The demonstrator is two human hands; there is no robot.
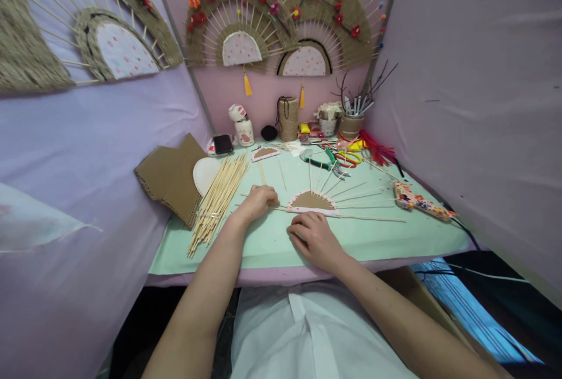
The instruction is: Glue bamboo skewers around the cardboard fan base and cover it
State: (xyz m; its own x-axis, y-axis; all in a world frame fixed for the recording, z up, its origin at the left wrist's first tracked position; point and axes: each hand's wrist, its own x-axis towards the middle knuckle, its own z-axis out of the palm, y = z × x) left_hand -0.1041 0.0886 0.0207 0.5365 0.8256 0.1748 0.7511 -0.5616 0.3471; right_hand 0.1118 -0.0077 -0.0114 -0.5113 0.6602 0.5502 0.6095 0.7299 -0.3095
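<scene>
Left fingers [271, 194]: curling at a stick [282, 209], I can't tell whether gripping.
Right fingers [302, 222]: half-open, empty, I'm probably steadying the card [312, 200] from the tabletop [270, 255]'s front-edge side.

Even, diffuse light, fairly bright on the pale green surface [267, 250]; deep shadow beneath its front edge. Right-hand cloth wall [474, 74] duller, greyer. Wide-angle stretch at margins, the upper-left hanging [30, 71] enlarged. Fine detail slightly soft.
</scene>
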